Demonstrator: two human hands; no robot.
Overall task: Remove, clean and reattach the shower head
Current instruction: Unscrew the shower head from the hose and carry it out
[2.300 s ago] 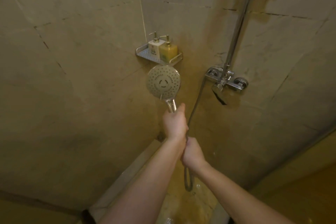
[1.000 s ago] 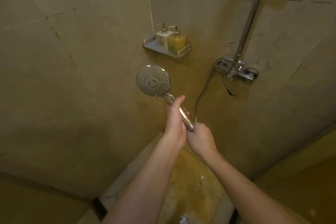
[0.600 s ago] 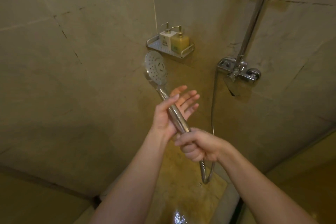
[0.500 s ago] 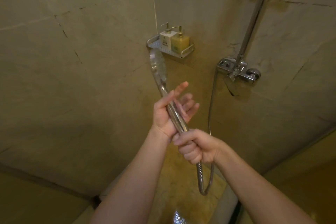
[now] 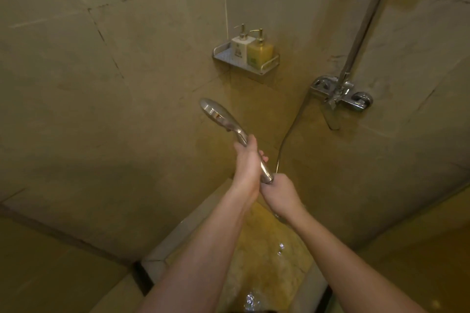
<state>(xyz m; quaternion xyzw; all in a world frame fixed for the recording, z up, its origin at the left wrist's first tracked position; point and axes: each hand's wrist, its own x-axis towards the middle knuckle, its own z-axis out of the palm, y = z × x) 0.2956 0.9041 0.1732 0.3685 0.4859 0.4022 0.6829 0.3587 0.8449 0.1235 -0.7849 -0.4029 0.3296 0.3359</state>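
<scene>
A chrome shower head is held up before the tiled corner. The left hand wraps its handle; the right hand grips the base where the hose joins. It looks rigid, light and slippery when wet

Left hand: raised, fingers curled round the handle of the shower head, forearm bare. Right hand: just below and beside it, gripping the handle's lower end, forearm bare.
</scene>
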